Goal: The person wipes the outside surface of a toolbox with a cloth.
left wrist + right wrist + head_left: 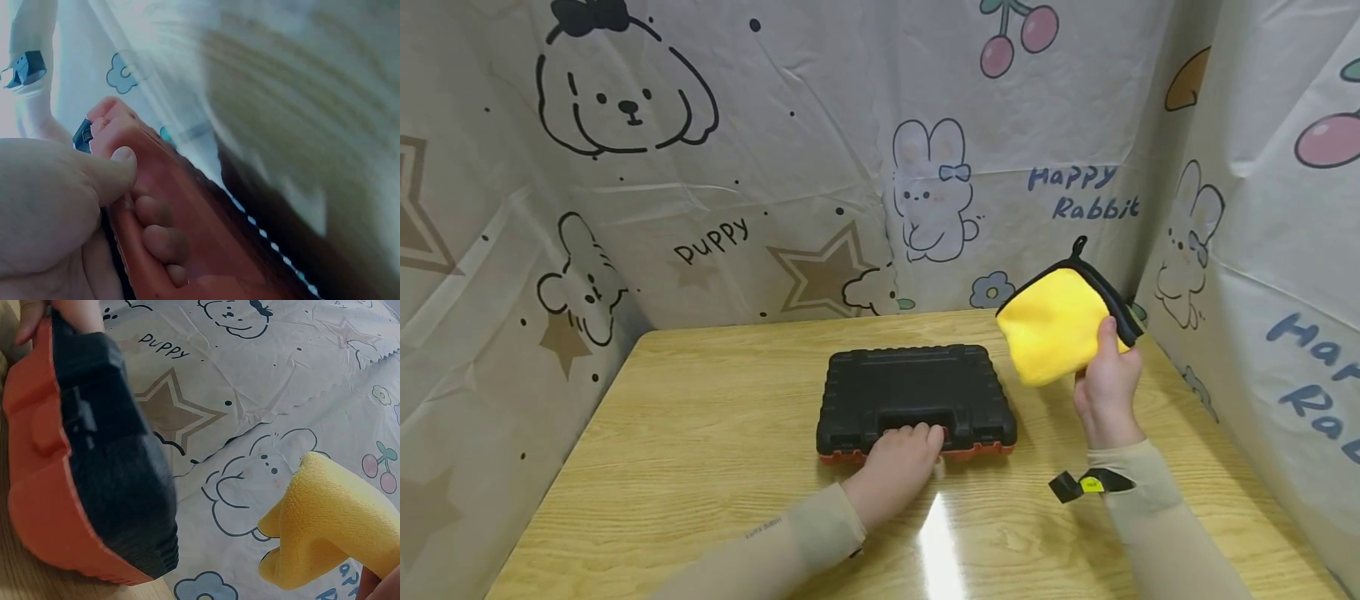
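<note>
A black plastic carrying case [917,379] with an orange-red underside lies on the wooden table, its handle side facing me. My left hand [901,465] grips it at the handle; in the left wrist view the fingers [164,240] curl through the red handle opening, thumb on the near side. To the right, my right hand [1108,393] holds up a folded yellow cloth [1052,325] with black edging and a small black hanging loop, thumb on its front. In the right wrist view the plush yellow cloth [337,519] shows beside the end of the case [119,469].
The light wood table [715,408] reaches back to white fabric walls [820,108] printed with cartoon animals, stars and cherries. Another such wall [1285,275] rises close on the right. A black strap [1093,483] with a yellow label sits on the right wrist.
</note>
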Tool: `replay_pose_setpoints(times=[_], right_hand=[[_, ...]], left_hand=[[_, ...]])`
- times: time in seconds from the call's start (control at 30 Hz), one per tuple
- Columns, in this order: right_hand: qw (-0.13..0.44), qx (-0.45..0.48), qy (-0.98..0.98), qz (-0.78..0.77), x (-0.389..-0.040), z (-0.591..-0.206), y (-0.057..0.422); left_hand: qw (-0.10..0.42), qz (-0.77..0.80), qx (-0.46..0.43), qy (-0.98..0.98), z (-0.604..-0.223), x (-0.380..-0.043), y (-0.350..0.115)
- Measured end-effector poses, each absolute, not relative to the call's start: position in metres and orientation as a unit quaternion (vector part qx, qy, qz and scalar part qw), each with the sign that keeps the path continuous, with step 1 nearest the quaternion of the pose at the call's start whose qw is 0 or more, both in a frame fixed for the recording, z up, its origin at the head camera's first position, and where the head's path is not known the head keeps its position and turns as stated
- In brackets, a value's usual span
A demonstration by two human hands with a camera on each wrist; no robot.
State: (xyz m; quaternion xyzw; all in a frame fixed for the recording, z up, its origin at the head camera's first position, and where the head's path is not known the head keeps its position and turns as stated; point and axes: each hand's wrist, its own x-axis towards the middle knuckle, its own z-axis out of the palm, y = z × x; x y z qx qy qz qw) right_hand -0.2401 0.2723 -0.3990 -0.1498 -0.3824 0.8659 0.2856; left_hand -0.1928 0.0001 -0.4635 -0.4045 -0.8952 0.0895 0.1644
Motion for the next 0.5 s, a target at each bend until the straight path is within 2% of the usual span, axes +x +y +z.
replay_pose_setpoints(times=[0.5], right_hand=[[0.282,-0.139,-0.385,0.868,-0.239,-0.399,0.271]], left_hand=[[0.195,0.065,-0.399,-0.894,-0.487,-0.188,0.008]])
